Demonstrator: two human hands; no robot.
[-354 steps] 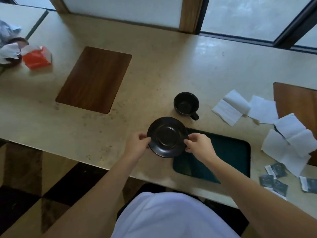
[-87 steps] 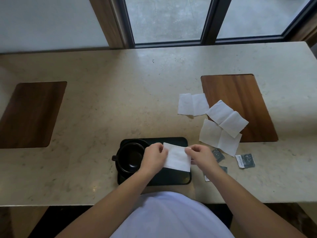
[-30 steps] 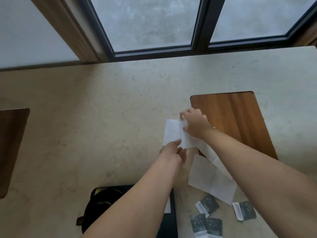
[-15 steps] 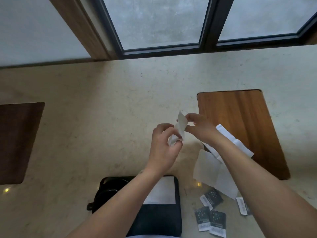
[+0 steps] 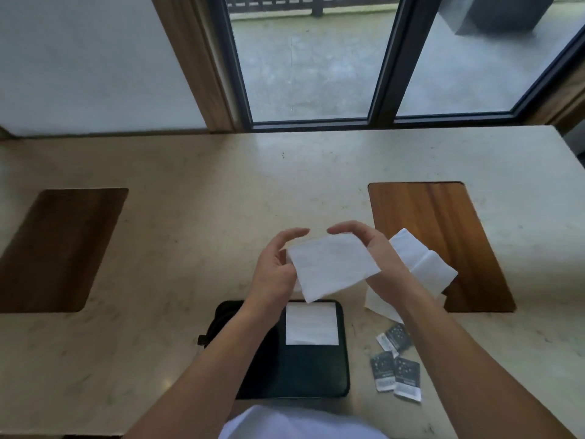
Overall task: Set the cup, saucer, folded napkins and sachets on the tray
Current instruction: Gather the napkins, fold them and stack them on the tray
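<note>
Above the dark tray, your left hand and right hand each pinch an edge of a white napkin held in the air, mid-fold by the look of it. One folded napkin already lies on the tray; the cup, mostly hidden by your left forearm, sits at the tray's left end, its saucer not discernible. More napkins and the sachets wait on the counter to the right.
</note>
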